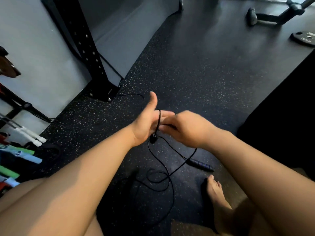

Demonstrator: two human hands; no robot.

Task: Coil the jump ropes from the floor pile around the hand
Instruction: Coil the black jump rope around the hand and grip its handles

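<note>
A thin black jump rope (167, 174) lies in loose loops on the speckled floor below my hands. One black handle (154, 137) hangs at the heel of my left hand (146, 121), whose thumb points up; the cord runs over that palm. My right hand (184, 127) is blurred, fingers closed by the cord at the left palm. The other handle (202, 164), dark with blue rings, rests on the floor further right.
A black rack post (85, 48) is bolted to the floor at the upper left. Coloured tubes and handles (18, 154) lie at the left edge. A weight plate (305, 39) and bench foot (252, 16) sit at the upper right. My bare foot (216, 193) is beside the rope.
</note>
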